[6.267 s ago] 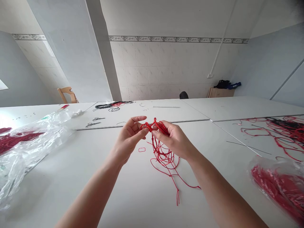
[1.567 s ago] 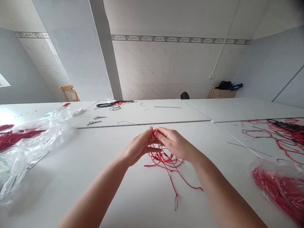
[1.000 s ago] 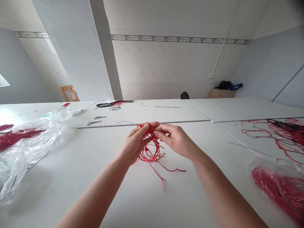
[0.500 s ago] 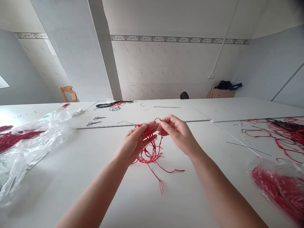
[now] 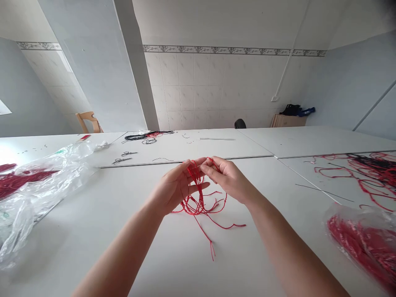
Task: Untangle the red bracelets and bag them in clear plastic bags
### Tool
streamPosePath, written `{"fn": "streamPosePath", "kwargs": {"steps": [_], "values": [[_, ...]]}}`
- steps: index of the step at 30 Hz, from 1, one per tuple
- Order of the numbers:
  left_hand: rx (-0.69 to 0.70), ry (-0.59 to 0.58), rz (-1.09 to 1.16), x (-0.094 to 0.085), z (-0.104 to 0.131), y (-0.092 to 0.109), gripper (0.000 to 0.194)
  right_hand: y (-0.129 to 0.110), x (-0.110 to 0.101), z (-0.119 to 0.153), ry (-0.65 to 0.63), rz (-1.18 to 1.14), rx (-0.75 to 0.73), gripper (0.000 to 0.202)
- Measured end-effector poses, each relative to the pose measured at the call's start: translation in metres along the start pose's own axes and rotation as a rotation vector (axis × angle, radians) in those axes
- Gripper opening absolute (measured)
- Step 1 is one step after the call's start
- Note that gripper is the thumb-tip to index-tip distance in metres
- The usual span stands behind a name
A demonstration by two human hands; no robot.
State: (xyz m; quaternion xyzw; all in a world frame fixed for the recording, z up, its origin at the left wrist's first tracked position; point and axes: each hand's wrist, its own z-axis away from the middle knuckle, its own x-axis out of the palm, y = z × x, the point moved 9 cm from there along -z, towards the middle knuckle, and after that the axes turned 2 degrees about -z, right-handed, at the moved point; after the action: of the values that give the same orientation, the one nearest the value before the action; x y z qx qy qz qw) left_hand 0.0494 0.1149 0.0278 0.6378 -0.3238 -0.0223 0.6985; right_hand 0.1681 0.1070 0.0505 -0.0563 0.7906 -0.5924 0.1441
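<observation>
A bundle of looped red cords (image 5: 198, 192) hangs from my left hand (image 5: 175, 183), which is closed round its top with the thumb over the strands. Close beside it, my right hand (image 5: 227, 177) pinches a red cord between thumb and fingers, near my left fingertips. The lower loops hang close to the white tabletop (image 5: 173, 255); whether they rest on it is hard to tell. Loose ends spread toward me and to the right, one of them knotted with a split tip. Part of the bundle is hidden behind my left fingers.
Clear plastic bags with red cords lie at left (image 5: 71, 165) and at right (image 5: 361, 243). Two pairs of scissors (image 5: 122, 160) are at the far left. Black cords (image 5: 145, 136) lie at the back. Red and black cords (image 5: 371, 173) spread on the right.
My right hand has come slightly down, with its cord now nearer the bundle. The small loop that stood above the fingertips has gone. Loose ends have shifted toward me and right.
</observation>
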Motion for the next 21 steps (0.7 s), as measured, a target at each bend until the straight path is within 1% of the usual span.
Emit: {"fn": "streamPosePath", "kwargs": {"steps": [3,7,9,12,14,16,18,19,21], "values": [[-0.009,-0.035,-0.021,0.005,0.001,0.000,0.036,0.003,0.005,0.001,-0.064,0.052,0.024,0.029],[-0.013,-0.033,-0.023,0.005,0.002,0.001,0.037,0.005,0.008,0.003,-0.131,0.079,0.038,0.024],[-0.013,-0.028,-0.028,0.004,0.002,0.001,0.037,0.004,0.006,0.003,-0.113,0.072,0.043,0.024],[-0.006,-0.065,-0.037,0.004,0.002,0.002,0.037,0.000,-0.004,0.000,-0.002,-0.021,0.008,0.026],[-0.003,-0.094,-0.040,0.006,0.001,0.002,0.039,-0.001,-0.013,-0.004,0.081,-0.176,-0.032,0.024],[-0.008,-0.093,-0.040,0.005,0.001,0.002,0.042,0.000,-0.019,-0.007,0.126,-0.353,-0.047,0.024],[-0.013,-0.068,-0.038,0.002,0.000,0.002,0.044,0.003,-0.020,-0.009,0.116,-0.452,-0.026,0.027],[-0.017,-0.061,-0.038,0.002,0.000,0.002,0.045,0.003,-0.019,-0.009,0.099,-0.451,-0.011,0.029],[-0.021,-0.069,-0.042,0.002,0.000,0.002,0.046,0.003,-0.013,-0.007,0.048,-0.365,0.021,0.032]]}}
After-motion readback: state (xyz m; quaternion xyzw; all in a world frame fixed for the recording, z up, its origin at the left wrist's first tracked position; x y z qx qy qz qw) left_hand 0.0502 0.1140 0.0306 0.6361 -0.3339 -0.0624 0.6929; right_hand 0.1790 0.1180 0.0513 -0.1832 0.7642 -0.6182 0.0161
